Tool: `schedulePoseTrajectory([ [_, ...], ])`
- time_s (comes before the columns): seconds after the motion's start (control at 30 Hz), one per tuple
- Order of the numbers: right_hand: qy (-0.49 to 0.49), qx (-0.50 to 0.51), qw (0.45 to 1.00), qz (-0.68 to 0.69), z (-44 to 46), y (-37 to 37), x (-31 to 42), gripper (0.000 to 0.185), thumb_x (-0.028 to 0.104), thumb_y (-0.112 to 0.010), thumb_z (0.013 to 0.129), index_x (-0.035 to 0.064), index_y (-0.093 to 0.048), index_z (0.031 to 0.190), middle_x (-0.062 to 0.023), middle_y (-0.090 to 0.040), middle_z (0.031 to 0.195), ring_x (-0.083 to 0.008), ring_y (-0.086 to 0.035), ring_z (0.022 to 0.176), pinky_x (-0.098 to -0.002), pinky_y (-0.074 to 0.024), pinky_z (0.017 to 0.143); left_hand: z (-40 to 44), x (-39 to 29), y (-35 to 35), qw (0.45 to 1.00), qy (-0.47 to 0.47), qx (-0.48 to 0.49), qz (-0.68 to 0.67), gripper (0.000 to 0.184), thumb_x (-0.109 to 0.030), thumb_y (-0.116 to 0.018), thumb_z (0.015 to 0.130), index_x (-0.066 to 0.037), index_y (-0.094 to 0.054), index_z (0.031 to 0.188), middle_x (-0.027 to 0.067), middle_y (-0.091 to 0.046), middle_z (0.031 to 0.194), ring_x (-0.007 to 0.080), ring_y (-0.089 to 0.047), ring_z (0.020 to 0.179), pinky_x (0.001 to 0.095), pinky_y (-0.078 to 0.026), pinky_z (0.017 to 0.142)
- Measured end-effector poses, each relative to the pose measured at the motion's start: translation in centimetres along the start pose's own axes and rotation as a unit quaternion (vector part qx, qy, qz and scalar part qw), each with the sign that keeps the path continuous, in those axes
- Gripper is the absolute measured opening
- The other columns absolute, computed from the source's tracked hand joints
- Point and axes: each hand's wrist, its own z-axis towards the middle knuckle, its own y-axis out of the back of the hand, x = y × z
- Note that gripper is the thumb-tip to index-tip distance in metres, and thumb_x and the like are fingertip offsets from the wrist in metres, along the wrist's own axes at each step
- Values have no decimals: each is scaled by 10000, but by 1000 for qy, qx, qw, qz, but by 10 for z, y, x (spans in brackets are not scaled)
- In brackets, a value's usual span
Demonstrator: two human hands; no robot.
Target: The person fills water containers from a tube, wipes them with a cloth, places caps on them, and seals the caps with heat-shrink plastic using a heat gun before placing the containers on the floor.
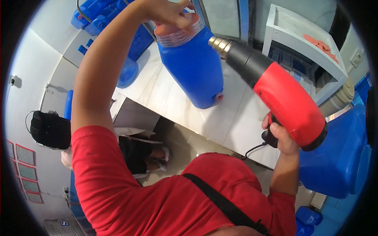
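My right hand (pixel 280 135) is wrapped around the handle of a red and black heat gun (pixel 289 102). Its metal nozzle points at the top of a blue water jug (pixel 193 67), a short gap away. The jug stands upright on a white marbled counter, with a small spout opening low on its side. Around the jug's neck sits a clear printed shrink seal (pixel 179 38) over an orange-pink cap. My left hand (pixel 173 15) is at the top of the jug, fingers curled over the cap and the seal's upper edge; the hand partly hides them.
Several blue jugs (pixel 128 72) are at the back left, and a large blue container (pixel 334 153) is at right. A white shelf unit (pixel 299 31) bears an orange cloth. The gun's cord (pixel 254 149) hangs over the counter edge (pixel 236 151). A person in a black cap (pixel 50 129) is at left.
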Motion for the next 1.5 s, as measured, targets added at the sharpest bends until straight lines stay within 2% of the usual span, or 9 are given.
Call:
schedulePoseTrajectory([
  [0.13, -24, -31, 998, 54, 8, -2, 7, 494, 229, -661, 817, -43, -576, 1221, -105, -638, 860, -192, -604, 765, -334, -486, 698, -6, -25, 11, 988, 156, 6, 18, 1047, -810, -582, 748, -102, -364, 1489, 317, -586, 1276, 468, -613, 1167, 479, -574, 917],
  [0.23, -7, 2, 1000, -2, 6, -11, 16, 494, 226, -668, 813, -44, -581, 1218, -102, -636, 834, -185, -600, 770, -324, -482, 712, -4, -35, 22, 955, 268, 66, -110, 1071, -731, -568, 846, -54, -172, 1575, 329, -363, 1509, 441, -363, 1418, 504, -308, 1168],
  [0.53, 42, -25, 996, -72, 4, -24, 23, 374, 207, -663, 810, -23, -621, 1101, -88, -630, 813, -175, -593, 757, -327, -480, 720, -45, -12, 38, 981, 26, 136, -135, 1022, -877, -409, 815, -109, -377, 1489, 327, -584, 1275, 403, -643, 1152, 435, -604, 835],
  [0.63, -46, -20, 999, 4, 4, -14, 20, 413, 190, -664, 817, -29, -605, 1162, -82, -636, 818, -161, -587, 740, -316, -478, 701, -7, 62, -7, 980, 181, 31, -79, 954, -837, -338, 880, -117, -365, 1505, 299, -567, 1323, 362, -646, 1162, 440, -601, 854],
  [0.7, -98, -10, 994, 48, 7, -15, 22, 439, 182, -666, 820, -33, -597, 1197, -79, -638, 822, -155, -584, 730, -311, -478, 690, 7, 89, -28, 973, -46, -225, 32, 977, -844, -328, 870, -106, -363, 1510, 252, -551, 1367, 349, -634, 1184, 449, -589, 893],
  [0.8, 71, 8, 977, -203, 9, -25, 25, 441, 201, -639, 842, -39, -593, 1209, -74, -628, 814, -150, -572, 729, -294, -466, 703, -9, 17, -3, 981, -61, -69, -168, 771, -615, -346, 1026, -61, -270, 1556, 270, -402, 1516, 376, -407, 1404, 442, -336, 1151],
  [1.03, 39, -55, 998, -4, 9, -31, 37, 138, 96, -731, 831, 31, -693, 947, -38, -664, 826, -137, -623, 724, -296, -498, 681, 7, 69, -22, 992, 49, -86, -78, 925, -818, -332, 889, -129, -390, 1503, 219, -526, 1412, 367, -604, 1225, 468, -559, 956],
  [1.33, 57, -42, 996, -46, 5, -30, 35, 129, 64, -719, 833, 33, -694, 956, -29, -658, 837, -126, -611, 736, -286, -489, 680, 8, 41, -9, 989, -64, -97, -86, 556, -440, -460, 1029, -68, -485, 1442, 219, -592, 1318, 324, -589, 1202, 425, -457, 1041],
  [1.5, -39, -33, 999, 10, -2, -17, 34, 295, 177, -649, 829, -17, -629, 1051, -56, -621, 795, -133, -564, 717, -292, -463, 671, -14, 42, 10, 965, 231, 18, -122, 609, -587, -376, 1025, -171, -464, 1462, 200, -527, 1416, 365, -626, 1178, 464, -589, 885],
])
